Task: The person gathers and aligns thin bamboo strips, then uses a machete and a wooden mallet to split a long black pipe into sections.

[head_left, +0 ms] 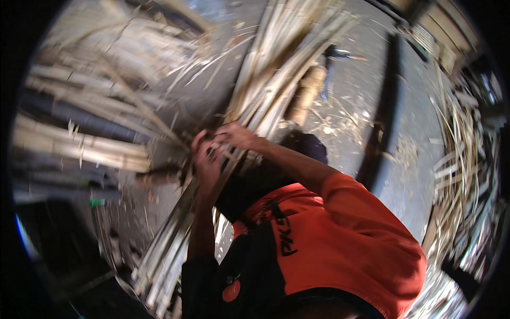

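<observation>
We see the left hand (205, 162) and the right hand (236, 136) close together, fingers curled, over the middle of a long bundle of pale strips (273, 77). Blur keeps us from telling what they grip. The bundle runs beneath them, from the far edge of the visible floor (417, 109) toward its near left corner; a thick brown log (309, 94) lies just right of it.

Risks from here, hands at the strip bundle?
Possible splinters: the left hand and right hand are bare, right at the long strips.
Strips may slide apart: their far ends look loosely spread.
The short round log beside them might roll if nudged.
</observation>
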A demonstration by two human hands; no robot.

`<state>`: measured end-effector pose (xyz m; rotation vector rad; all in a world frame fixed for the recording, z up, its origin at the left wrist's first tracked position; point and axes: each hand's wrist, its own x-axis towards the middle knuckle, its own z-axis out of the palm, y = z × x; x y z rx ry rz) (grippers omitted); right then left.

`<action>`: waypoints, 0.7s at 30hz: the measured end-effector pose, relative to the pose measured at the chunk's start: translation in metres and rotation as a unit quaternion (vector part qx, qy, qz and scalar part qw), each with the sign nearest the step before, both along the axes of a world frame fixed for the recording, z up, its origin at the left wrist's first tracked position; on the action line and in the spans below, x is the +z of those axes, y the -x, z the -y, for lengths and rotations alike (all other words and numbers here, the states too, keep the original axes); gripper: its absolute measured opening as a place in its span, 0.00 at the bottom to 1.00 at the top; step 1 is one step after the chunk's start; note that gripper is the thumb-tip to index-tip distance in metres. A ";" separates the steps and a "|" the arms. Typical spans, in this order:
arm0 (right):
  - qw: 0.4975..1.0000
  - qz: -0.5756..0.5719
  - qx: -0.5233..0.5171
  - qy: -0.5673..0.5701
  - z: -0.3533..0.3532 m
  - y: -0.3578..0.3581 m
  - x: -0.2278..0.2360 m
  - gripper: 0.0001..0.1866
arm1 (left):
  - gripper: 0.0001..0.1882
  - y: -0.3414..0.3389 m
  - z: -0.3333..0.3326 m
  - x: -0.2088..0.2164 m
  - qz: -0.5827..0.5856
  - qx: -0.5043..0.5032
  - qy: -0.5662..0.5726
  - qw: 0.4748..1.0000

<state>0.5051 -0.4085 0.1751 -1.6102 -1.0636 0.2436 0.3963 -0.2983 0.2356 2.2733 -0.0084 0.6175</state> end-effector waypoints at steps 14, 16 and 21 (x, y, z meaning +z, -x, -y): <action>0.996 -0.068 0.050 -0.022 0.016 0.030 0.003 0.16 | 0.10 -0.022 -0.027 -0.012 -0.193 -0.151 0.244 0.938; 0.993 -0.080 0.056 0.071 0.020 0.026 0.006 0.15 | 0.21 -0.018 -0.038 -0.012 -0.202 -0.133 0.188 0.952; 0.991 -0.121 0.038 0.046 0.011 0.034 0.016 0.16 | 0.57 0.006 -0.044 -0.041 -0.325 -0.092 -0.011 0.941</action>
